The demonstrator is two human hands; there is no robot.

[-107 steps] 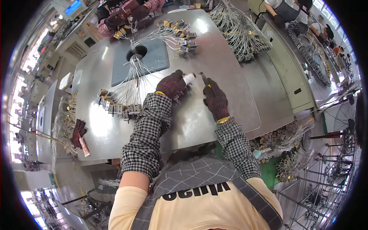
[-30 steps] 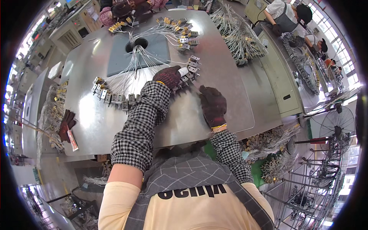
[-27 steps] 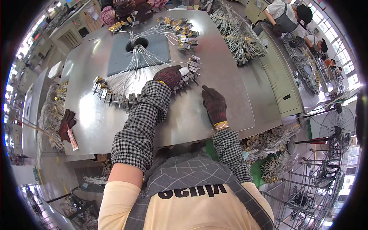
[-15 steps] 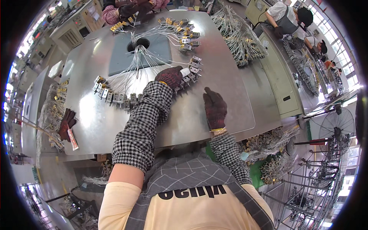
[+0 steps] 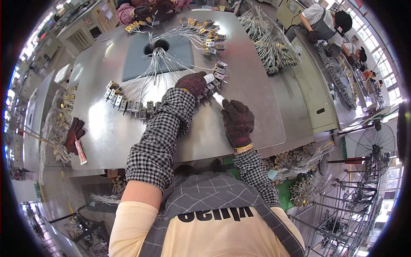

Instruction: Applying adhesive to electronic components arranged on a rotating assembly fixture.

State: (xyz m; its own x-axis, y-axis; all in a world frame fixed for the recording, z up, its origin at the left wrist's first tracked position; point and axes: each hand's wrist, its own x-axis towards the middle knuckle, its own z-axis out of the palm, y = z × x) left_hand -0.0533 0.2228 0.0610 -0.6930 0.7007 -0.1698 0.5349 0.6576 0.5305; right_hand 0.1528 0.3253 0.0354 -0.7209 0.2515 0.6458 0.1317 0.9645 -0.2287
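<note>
Dark knitted gloves cover both of my hands. My left hand is closed at the right part of a curved row of small metal connector blocks. A short white cylindrical piece sticks out from its fingers over the blocks. My right hand is closed, just below and to the right, with a slim white piece pointing from its fingertips toward the row. The exact kind of either white piece is too small to make out. Thin white wires run from the blocks to a round hole in a grey plate.
A second group of connectors lies at the far side, where a co-worker's gloved hands rest. Spare gloves and a white-and-red tube lie at the left table edge. Wire bundles are heaped at the right.
My right hand has turned and moved slightly left, its fingers now closed with a slim white piece showing at their tips. The left hand stays almost in place.
</note>
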